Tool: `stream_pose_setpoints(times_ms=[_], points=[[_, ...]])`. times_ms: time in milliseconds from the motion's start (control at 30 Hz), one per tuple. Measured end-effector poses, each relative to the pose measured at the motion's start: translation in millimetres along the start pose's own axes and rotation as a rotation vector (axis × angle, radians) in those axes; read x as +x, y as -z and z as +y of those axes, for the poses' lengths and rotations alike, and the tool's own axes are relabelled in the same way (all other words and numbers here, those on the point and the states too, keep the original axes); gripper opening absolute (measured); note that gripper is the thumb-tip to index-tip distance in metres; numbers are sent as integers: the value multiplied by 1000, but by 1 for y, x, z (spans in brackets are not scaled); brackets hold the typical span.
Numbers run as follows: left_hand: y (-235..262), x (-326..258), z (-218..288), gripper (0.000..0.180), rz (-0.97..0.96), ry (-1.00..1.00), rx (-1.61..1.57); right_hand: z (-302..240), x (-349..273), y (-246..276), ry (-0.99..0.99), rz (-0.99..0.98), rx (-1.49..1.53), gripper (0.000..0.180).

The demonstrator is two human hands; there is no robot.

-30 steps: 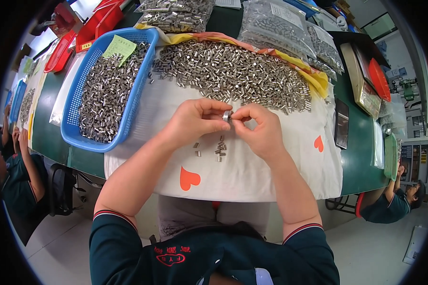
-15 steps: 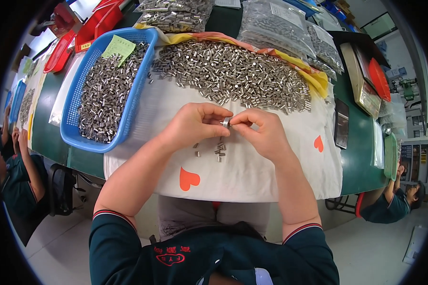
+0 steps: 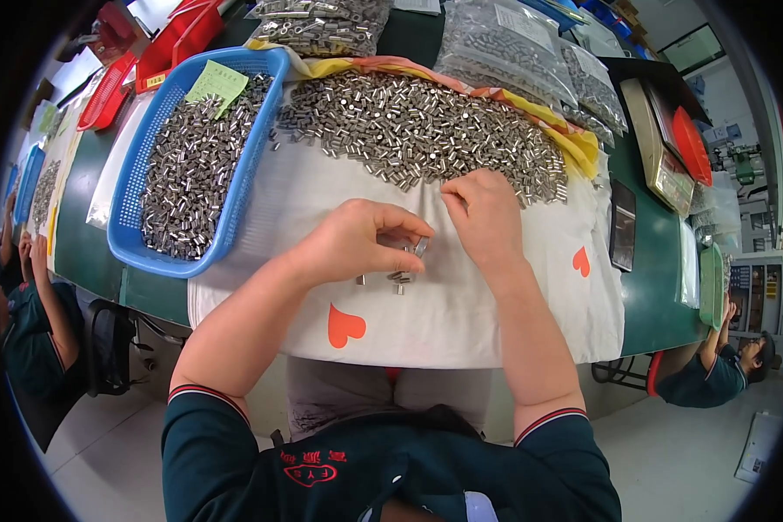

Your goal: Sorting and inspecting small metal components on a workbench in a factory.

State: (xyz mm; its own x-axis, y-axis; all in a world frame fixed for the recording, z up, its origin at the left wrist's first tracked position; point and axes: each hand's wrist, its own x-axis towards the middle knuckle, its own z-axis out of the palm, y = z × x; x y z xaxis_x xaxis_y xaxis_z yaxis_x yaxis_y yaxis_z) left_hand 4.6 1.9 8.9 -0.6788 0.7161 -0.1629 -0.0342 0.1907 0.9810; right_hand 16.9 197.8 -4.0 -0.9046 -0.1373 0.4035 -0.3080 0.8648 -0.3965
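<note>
My left hand is closed in a pinch, thumb and forefinger on a small silver ring-shaped piece over the white cloth. Just beneath it lie several loose metal sleeves. Farther right, my right hand is at the near edge of a wide heap of short shiny metal sleeves. Its thumb and fingertips are pressed together; what is between them, if anything, is hidden.
A blue plastic basket of metal sleeves with a green note stands left. Clear bags of metal parts lie behind the heap. A dark phone-like slab rests at right. Co-workers sit on both sides.
My right hand has come away from the ring-shaped piece and moved up and right to the heap. My left hand has shifted slightly nearer, still pinching the piece.
</note>
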Motion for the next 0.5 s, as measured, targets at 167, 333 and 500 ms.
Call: stream_pose_setpoints(times_ms=[167,333,500], points=[[0,6,-3,35,32,40,-101,3,-2,1,-61,-1,-35,7],[1,10,-11,34,103,15,-231,-3,-1,2,-36,-41,-53,8],[4,14,-10,36,177,0,-303,-10,-3,13,-66,-32,133,4]])
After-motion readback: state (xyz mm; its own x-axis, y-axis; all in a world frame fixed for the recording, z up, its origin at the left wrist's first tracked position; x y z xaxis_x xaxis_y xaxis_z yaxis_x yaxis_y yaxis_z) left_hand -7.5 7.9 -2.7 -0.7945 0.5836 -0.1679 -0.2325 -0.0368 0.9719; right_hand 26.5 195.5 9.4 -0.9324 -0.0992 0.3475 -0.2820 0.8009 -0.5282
